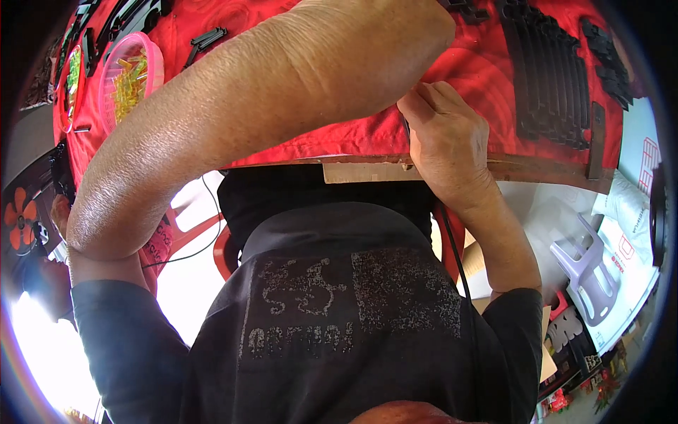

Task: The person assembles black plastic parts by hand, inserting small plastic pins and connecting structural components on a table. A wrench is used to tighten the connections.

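Observation:
My left forearm stretches across the red cloth from the left, and my left hand (385,53) reaches to the top middle, with its fingers hidden. Just below and to its right, at the table's front edge, is my right hand (450,138). Its fingers are curled and pressed together. A thin dark sliver shows beside the fingertips, mostly covered by the hands, so I cannot make out what is held. Right of this hand, several long black plastic strips (547,78) lie side by side in a row on the red cloth (480,67).
A pink basket (157,67) of small yellow pieces stands at the left, beside another basket (66,106) with green pieces. Small black parts (205,42) lie near my forearm. More black parts (609,67) are far right. An orange-bladed fan (21,218) is at the left edge.

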`<state>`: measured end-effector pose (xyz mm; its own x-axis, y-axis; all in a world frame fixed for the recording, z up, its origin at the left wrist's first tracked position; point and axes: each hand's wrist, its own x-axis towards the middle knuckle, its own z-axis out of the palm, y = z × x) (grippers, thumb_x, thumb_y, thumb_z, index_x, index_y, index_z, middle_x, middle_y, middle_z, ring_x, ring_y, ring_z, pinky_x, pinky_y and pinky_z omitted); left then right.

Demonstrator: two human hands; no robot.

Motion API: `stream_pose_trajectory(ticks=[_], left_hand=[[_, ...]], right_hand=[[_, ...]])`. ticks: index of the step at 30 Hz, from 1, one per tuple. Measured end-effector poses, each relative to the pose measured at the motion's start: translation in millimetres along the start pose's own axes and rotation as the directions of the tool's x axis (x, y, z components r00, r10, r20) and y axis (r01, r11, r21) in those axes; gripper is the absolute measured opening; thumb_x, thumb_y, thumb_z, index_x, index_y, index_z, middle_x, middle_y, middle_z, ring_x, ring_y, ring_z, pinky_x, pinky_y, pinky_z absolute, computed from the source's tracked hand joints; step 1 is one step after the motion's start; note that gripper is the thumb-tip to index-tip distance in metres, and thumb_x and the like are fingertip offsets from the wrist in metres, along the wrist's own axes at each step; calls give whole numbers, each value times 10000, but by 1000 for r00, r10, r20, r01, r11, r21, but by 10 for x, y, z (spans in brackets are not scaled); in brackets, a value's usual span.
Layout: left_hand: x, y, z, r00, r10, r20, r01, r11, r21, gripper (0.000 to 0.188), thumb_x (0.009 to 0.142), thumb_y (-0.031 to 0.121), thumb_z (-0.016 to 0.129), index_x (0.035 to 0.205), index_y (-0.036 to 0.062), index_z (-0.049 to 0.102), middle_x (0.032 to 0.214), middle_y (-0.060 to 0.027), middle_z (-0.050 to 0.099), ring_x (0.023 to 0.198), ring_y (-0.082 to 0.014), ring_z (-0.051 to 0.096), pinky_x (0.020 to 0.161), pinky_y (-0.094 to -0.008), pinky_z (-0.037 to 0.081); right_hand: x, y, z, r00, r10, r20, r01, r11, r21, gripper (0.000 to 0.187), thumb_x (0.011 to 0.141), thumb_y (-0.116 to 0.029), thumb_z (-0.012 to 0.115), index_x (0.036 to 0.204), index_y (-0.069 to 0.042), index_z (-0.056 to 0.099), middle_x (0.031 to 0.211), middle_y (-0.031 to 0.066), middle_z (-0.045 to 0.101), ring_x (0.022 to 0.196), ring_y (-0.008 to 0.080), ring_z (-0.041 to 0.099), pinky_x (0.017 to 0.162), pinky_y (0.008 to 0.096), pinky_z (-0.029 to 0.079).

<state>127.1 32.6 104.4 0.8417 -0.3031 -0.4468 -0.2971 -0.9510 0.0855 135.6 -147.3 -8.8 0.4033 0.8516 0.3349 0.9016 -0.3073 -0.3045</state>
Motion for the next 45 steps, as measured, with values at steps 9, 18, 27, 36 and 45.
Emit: stream_pose_trajectory(ticks=[9, 18, 27, 36, 45], left_hand=[[-133, 119, 325, 950, 14, -313, 13, 996, 86, 115, 717, 133, 718, 756, 25, 711, 706, -135, 680, 668, -268, 703, 542, -363, 556], [-283, 13, 387, 935, -103, -339, 117, 993, 22, 130, 755, 175, 701, 754, 46, 720, 700, -94, 692, 651, -294, 699, 540, -375, 553], [-577, -100, 1524, 406, -565, -718, -21, 780, -626, 132, 870, 108, 717, 966, 20, 696, 772, -155, 684, 604, -270, 662, 542, -330, 492], [-518, -91, 1779, 384, -581, -718, 72, 794, -604, 167, 853, 88, 717, 1012, 41, 702, 803, -131, 663, 678, -304, 656, 589, -373, 507], [-500, 113, 1617, 253, -463, -849, 38, 882, -470, 174, 794, 28, 734, 966, 33, 708, 867, -129, 632, 787, -292, 625, 689, -387, 512]], right_hand=[[-11, 29, -8, 999, -41, -8, 41, 999, -6, 259, 728, -14, 646, 983, -56, 638, 992, 23, 686, 744, 207, 600, 592, 333, 519], [7, 68, 40, 992, -60, -112, 63, 998, 20, 164, 729, 13, 631, 886, -34, 648, 917, 53, 699, 734, 231, 640, 602, 345, 537], [5, 35, -7, 996, -48, -71, 54, 995, 82, 108, 749, 86, 634, 814, 9, 597, 999, 114, 727, 799, 277, 676, 687, 360, 554], [-2, 28, -16, 993, -39, -111, 49, 995, 84, 129, 744, 99, 650, 823, 6, 606, 964, 115, 723, 797, 276, 679, 686, 364, 553], [-27, 24, -36, 990, 134, -37, -128, 982, 142, 348, 738, 73, 678, 1040, -54, 562, 1078, 131, 555, 800, 284, 653, 665, 376, 546]])
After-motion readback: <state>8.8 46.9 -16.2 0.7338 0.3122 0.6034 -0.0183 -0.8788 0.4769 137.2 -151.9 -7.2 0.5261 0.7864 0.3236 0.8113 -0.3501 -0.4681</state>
